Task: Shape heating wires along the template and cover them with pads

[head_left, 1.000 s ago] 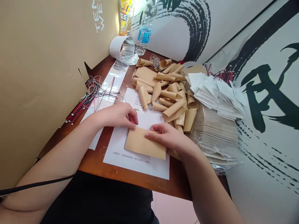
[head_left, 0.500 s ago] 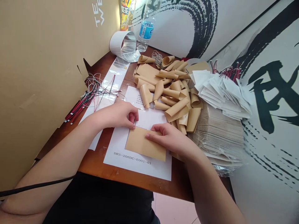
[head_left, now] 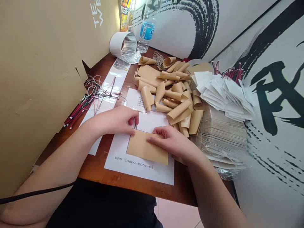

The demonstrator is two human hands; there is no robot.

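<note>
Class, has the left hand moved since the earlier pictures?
Yes, slightly: the left hand has shifted toward the person's left, judged against the printed white sheet beneath it.

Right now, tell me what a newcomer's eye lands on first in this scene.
A heap of curled tan paper sheets fills the middle of the wooden table, with white paper squares piled to its right. Huge black brush strokes sweep across the right wall. At the front, the right hand rests on a flat tan sheet, with the left hand beside it.
</note>
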